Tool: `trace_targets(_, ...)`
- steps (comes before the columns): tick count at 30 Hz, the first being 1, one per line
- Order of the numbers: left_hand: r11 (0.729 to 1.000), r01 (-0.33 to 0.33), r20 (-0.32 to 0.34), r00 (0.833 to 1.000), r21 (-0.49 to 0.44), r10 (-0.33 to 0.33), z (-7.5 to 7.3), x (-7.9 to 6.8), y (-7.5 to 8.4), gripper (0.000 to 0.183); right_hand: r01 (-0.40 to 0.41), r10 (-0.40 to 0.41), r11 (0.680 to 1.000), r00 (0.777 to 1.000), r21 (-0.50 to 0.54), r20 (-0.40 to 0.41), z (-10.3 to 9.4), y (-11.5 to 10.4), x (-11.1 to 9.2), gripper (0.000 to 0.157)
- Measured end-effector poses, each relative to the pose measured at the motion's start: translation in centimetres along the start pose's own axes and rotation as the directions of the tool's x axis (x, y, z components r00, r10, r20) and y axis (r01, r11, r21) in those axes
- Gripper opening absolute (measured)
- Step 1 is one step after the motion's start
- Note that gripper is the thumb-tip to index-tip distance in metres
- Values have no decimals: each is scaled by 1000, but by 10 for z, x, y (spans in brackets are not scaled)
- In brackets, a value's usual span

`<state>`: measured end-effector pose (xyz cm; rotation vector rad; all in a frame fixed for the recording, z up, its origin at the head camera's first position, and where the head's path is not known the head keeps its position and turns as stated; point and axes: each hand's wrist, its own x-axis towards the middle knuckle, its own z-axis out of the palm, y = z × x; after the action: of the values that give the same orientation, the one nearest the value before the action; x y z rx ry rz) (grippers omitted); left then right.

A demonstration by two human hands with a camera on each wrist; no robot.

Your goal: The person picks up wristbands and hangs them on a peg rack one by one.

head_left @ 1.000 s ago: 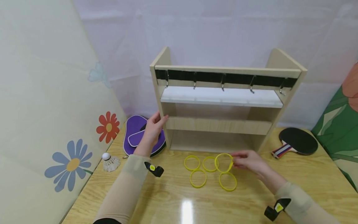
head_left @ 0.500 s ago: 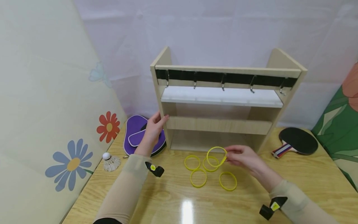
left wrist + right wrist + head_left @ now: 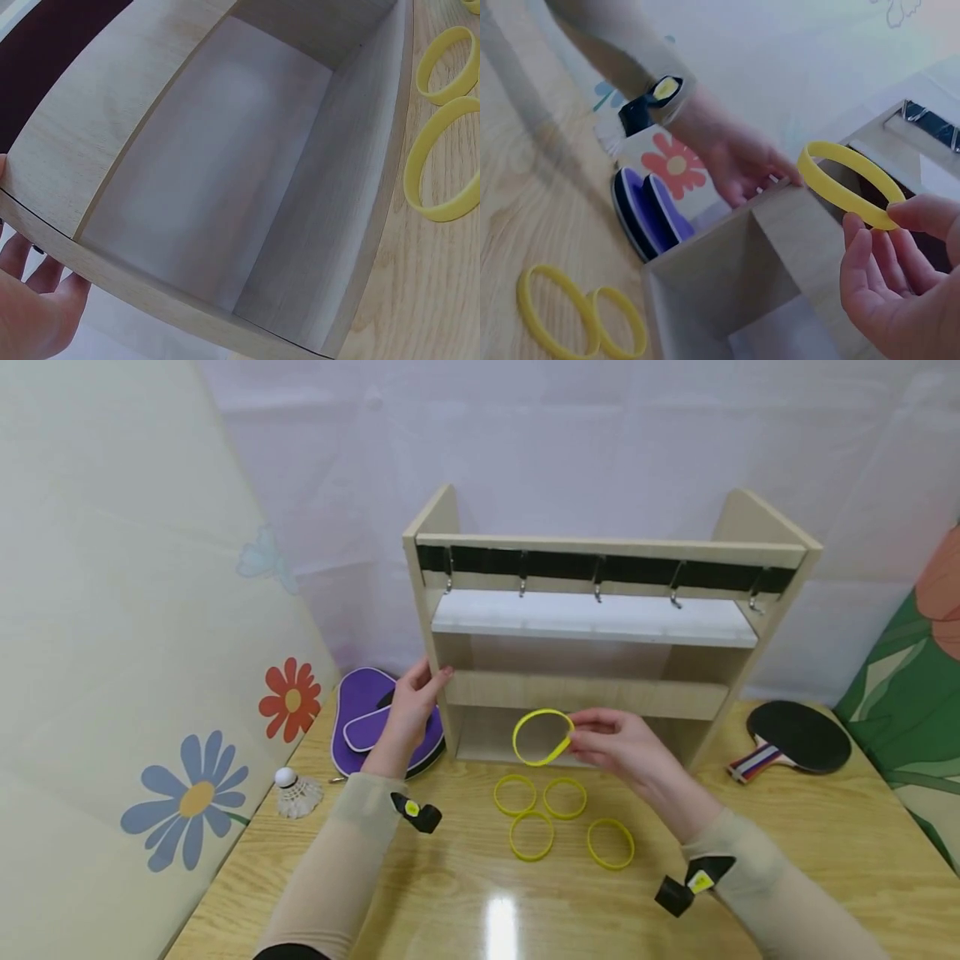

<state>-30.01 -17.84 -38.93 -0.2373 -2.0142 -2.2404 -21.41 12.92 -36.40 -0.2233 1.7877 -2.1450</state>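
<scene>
My right hand [image 3: 611, 743] pinches a yellow silicone wristband [image 3: 847, 180] between thumb and fingertips, held up in front of the wooden shelf's lower opening. Around the left side panel of the wooden shelf [image 3: 585, 693], my left hand [image 3: 411, 702] has its thumb in front and fingers on the outer side, as the left wrist view also shows. Several more yellow wristbands [image 3: 532, 837] lie flat on the table before the shelf. A black strip [image 3: 637, 568] across the shelf's top front carries several metal hooks [image 3: 597, 589] with nothing hanging from them.
Left of the shelf lies a purple paddle case [image 3: 363, 693], with a shuttlecock [image 3: 296, 793] nearer the left wall. At the right is a black table tennis paddle [image 3: 801, 739] on the wooden table [image 3: 450, 893]. A white board [image 3: 592, 617] spans the shelf below the hooks.
My right hand has carried the pinched wristband up and to the left, away from the others on the table. The left hand has stayed at the shelf's side panel.
</scene>
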Motion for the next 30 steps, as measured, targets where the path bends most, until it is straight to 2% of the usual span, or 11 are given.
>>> trace_targets(5,1000,13,-15,1000,10,-13,0,0,1,53,19,-19,1000,1000,21,-2,14,-16,7,48)
trace_targets(14,1000,24,-46,999,-9,-24,2,-1,2,51,39,-35,994,999,102,-36,41,-44,14,48)
trace_targets(18,999,26,-68,997,-22,-27,5,-1,2,50,41,-36,988,999,149,-40,54,-52,17,46)
trace_targets(25,1000,7,-130,991,-23,-10,11,-1,2,48,90,-86,960,996,265,-28,73,-64,26,31)
trace_targets(30,1000,16,-136,990,-27,-20,11,-4,2,48,92,-77,945,995,315,-60,87,-71,35,43)
